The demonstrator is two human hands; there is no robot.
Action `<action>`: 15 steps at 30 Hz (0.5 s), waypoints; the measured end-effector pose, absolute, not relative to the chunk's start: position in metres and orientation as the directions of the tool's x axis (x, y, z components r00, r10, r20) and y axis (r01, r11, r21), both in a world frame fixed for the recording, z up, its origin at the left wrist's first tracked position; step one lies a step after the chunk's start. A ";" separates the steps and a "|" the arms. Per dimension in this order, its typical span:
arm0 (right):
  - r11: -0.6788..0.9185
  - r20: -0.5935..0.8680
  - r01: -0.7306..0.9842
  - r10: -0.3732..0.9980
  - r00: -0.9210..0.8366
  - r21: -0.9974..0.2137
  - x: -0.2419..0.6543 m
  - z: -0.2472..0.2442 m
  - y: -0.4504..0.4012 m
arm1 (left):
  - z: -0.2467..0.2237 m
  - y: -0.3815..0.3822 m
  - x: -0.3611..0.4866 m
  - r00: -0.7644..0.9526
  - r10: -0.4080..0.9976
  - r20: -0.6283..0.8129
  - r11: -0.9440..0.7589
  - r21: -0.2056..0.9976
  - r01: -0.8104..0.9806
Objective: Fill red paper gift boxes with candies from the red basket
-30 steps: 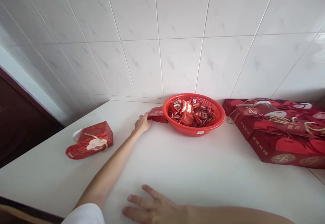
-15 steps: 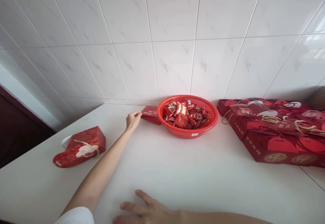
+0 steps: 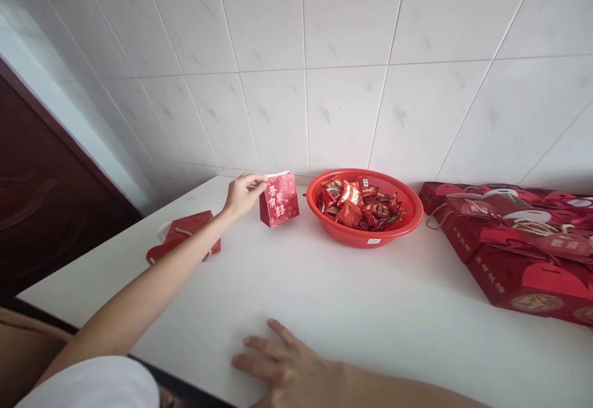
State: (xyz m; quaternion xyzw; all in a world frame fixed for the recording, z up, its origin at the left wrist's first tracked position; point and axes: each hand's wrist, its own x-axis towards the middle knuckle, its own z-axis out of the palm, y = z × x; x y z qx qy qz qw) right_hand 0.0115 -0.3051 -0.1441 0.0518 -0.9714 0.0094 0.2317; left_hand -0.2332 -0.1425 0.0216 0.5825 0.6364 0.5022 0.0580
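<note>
My left hand [image 3: 244,194] pinches the upper left edge of a small red paper gift bag [image 3: 283,199] with pale printed characters. The bag is upright, close to the tiled wall; whether its base touches the table I cannot tell. Just right of it sits a red plastic basket [image 3: 370,238] of wrapped sweets [image 3: 354,201]. My right hand [image 3: 285,358] rests on the white table [image 3: 352,291] near the front, fingers spread, holding nothing. Behind my left forearm lies a red gift box [image 3: 185,226] with a cord, partly hidden by the arm.
Several red gift boxes [image 3: 491,272] with gold print and cord handles are packed together on the right. A tiled wall [image 3: 278,105] closes off the back. At the left is a dark brown door [image 3: 55,192], beyond the table's edge.
The gift bag has come up from lying beside the basket to standing upright, drawn away from the basket by my left hand. The view has turned left; my right hand stays spread on the table.
</note>
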 end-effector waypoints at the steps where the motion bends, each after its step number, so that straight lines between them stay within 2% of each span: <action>1: 0.994 0.454 -0.106 -0.092 -0.886 -0.006 0.013 -0.142 -0.306 | 0.023 -0.151 -0.233 -0.253 0.795 0.552 -0.233 0.662 0.713; 4: 0.987 0.429 -0.145 -0.102 -0.897 -0.068 0.018 -0.129 -0.307 | 0.025 -0.180 -0.231 -0.052 0.756 0.652 -0.375 0.497 0.783; 6: 0.971 0.444 -0.158 -0.064 -0.894 -0.179 0.021 -0.112 -0.304 | 0.025 -0.199 -0.228 0.031 0.727 0.686 -0.430 0.420 0.799; 8: 0.929 0.546 -0.104 0.116 -0.830 -0.355 0.025 -0.090 -0.295 | 0.024 -0.218 -0.222 0.096 0.697 0.711 -0.475 0.357 0.804; 11: 0.812 0.697 0.050 0.530 -0.483 -0.582 0.034 -0.055 -0.271 | 0.023 -0.247 -0.209 0.195 0.640 0.743 -0.530 0.243 0.812; 13: 0.789 0.738 0.123 0.609 -0.291 -0.602 0.042 -0.036 -0.253 | 0.021 -0.263 -0.199 0.283 0.596 0.752 -0.570 0.147 0.808; 15: 0.760 0.736 0.180 0.649 -0.190 -0.624 0.050 -0.022 -0.238 | 0.016 -0.276 -0.189 0.386 0.544 0.745 -0.627 0.055 0.777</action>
